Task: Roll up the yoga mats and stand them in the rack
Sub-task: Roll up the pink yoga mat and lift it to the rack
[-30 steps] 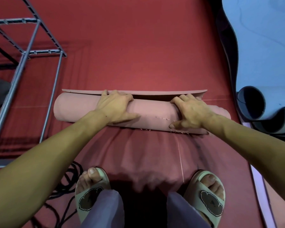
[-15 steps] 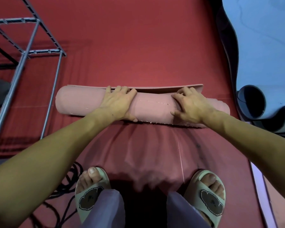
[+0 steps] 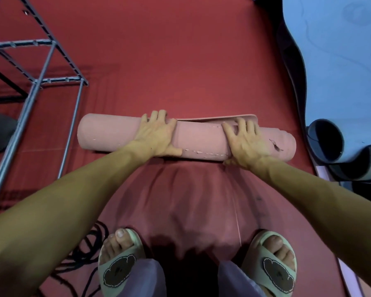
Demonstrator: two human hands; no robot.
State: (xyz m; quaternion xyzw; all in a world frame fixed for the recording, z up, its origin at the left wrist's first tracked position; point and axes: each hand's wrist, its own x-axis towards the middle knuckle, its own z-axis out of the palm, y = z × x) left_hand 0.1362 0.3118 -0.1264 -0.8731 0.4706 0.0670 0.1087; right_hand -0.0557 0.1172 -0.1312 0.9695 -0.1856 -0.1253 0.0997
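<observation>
Under both hands on the floor: pink mat [image 3: 201, 138], nearly fully rolled, tail flap just beyond the fingers. Left hand [image 3: 156, 133] and right hand [image 3: 245, 141] press flat on top, fingers spread. Looks like light, springy foam, torn beside the right hand; likely unrolls if released. Grip mid-roll over the flap. Rack [image 3: 41, 80] far left.

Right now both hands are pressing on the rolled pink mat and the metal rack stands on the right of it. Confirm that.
Not quite. The head view shows the left hand and the right hand both pressing on the rolled pink mat, but the metal rack stands on the left of it, not the right.
</observation>
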